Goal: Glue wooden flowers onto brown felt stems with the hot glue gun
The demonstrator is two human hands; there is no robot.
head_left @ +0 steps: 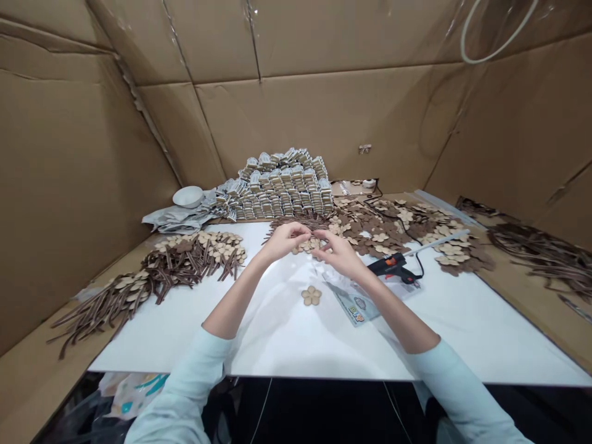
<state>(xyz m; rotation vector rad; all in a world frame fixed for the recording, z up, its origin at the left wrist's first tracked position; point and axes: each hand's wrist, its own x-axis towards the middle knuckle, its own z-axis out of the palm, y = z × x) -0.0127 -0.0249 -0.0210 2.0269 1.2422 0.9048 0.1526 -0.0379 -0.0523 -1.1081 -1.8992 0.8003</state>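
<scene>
- Step in hand, my read: fine fingertip work, both hands together, small craft parts all round.
- Left hand [287, 239]: out over mid-board, thumb and index curled into a pinch shape, tips near the right hand's.
- Right hand [340, 253]: facing it, fingers bent inward, tips almost meeting the left's.
- Grip: can't tell for either hand; anything pinched is too small and blends with the parts behind.
- Lone flower [311, 295]: flat on the white board [277, 351], nearer the person than the hands, between the forearms, untouched.
- Behind the hands: dark strips [300, 221] and pale flowers [309, 246], partly hidden by fingers.
- Glue gun [393, 265]: lying on the board just beyond the right forearm, not held, glue stick [439, 240] out of its back, front end hidden by the arm.
- DIY packet [354, 306]: flat, partly covered by the right forearm.
- Left side: mixed heap [185, 265] of strips and flowers, well apart from the hands.
- Right side, far: spread of flower cutouts [370, 225], pale and dark brown.
- Next move calls for, I'd judge: light pinch, tips kept aligned, forearm clear of gun and packet, lone flower left within easy reach.
</scene>
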